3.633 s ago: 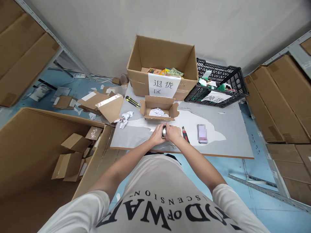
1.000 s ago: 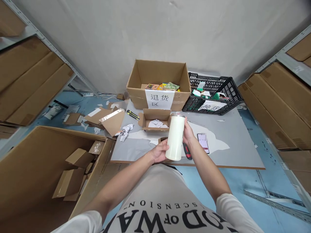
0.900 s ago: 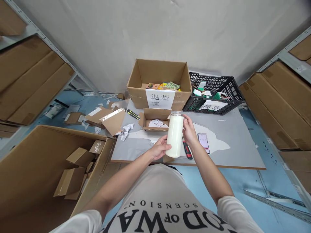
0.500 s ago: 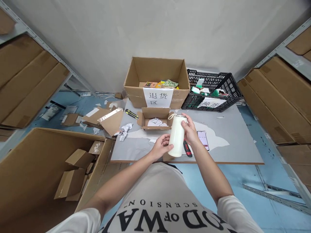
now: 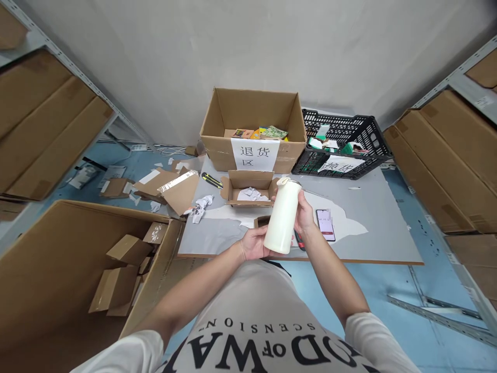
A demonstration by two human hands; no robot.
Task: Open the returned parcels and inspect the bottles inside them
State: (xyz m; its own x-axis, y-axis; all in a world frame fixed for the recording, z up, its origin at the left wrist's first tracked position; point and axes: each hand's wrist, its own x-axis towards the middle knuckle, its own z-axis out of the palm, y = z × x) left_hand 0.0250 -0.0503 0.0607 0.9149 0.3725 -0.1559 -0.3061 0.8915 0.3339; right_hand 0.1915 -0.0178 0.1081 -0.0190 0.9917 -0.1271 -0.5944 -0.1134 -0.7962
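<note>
A cream-white bottle with a carrying loop at its lid is held up over the near edge of the table, tilted with its top leaning right and away. My left hand supports it from beneath at the base, the fingers partly hidden behind it. Around its upper right side wraps my right hand. Beneath the bottle, a red-and-black utility knife is mostly covered. Just behind stands a small open carton with crumpled paper inside. Part of another brown box shows left of the bottle.
A large carton with a paper sign and a black crate stand at the back of the table. A phone lies to the right, a yellow-black cutter to the left. A big box of cartons stands at lower left.
The bottle has turned and tilted further, bringing its loop and lid round to the front. My left hand has slid under its base, and my right hand has shifted lower behind its side.
</note>
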